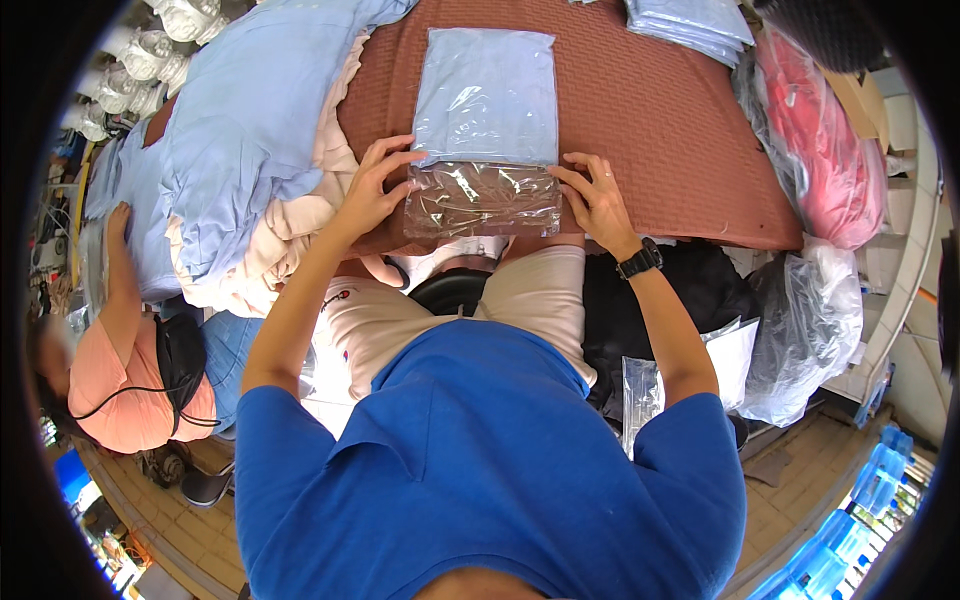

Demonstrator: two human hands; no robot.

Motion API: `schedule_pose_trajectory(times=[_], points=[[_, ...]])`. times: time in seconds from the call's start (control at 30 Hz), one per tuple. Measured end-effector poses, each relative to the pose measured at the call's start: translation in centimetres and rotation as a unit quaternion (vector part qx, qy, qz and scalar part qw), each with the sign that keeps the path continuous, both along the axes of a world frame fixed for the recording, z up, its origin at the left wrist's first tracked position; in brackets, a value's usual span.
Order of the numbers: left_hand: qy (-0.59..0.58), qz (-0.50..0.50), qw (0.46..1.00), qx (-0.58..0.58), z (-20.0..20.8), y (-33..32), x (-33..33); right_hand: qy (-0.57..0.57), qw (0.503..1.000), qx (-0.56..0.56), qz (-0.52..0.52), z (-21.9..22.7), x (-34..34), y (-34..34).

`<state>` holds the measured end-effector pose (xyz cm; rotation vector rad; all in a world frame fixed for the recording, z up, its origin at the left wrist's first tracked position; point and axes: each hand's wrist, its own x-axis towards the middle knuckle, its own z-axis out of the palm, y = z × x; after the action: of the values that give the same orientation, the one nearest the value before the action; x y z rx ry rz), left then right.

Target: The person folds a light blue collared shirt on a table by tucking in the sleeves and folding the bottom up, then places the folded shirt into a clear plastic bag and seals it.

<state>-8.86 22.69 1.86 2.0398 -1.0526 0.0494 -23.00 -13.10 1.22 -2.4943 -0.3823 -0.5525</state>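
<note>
A folded light-blue garment (pixel 485 95) lies flat inside a clear plastic bag (pixel 483 205) on the brown-covered table. The bag's lower part, with no cloth in it, is crinkled and shiny and reaches the table's near edge. At its left side my left hand (pixel 378 185) grips the bag's edge between thumb and fingers, close to where the cloth ends. My right hand (pixel 597 195), with a dark watch on the wrist, pinches the opposite edge at about the same height.
Loose light-blue garments (pixel 250 110) and cream cloth (pixel 300 225) are heaped at the left. Bagged blue garments (pixel 690 25) are stacked at the far right, near a bag of red cloth (pixel 815 140). A co-worker in a peach top (pixel 135 390) sits at the left, an arm on the cloth.
</note>
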Motion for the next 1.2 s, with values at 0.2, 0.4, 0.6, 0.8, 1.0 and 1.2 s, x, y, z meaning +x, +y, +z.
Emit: schedule_pose_trajectory(times=[0.2,0.4,0.6,0.8,1.0,1.2], points=[[-0.136,-0.057,0.989,0.005,-0.7,0.5,0.1,-0.053,0.997,-0.049,0.030,0.4,0.6,0.6],[-0.144,-0.051,0.988,0.018,-1.1,0.3,-0.4,-0.068,0.996,-0.029,0.046,-0.1,0.6,0.2],[-0.130,-0.046,0.990,0.002,-0.2,-0.5,-1.5,-0.100,0.992,-0.029,0.067,1.0,0.8,1.2],[-0.032,-0.016,0.999,-0.028,-1.2,-0.1,-0.8,-0.043,0.996,0.031,0.065,-0.8,1.5,0.6],[0.051,0.034,0.998,-0.033,-1.2,-0.1,-1.1,-0.034,0.999,0.032,0.002,-1.2,1.7,1.1],[0.093,0.087,0.991,-0.043,-1.4,-1.3,0.0,-0.018,0.991,0.115,-0.061,-2.0,2.8,1.9]])
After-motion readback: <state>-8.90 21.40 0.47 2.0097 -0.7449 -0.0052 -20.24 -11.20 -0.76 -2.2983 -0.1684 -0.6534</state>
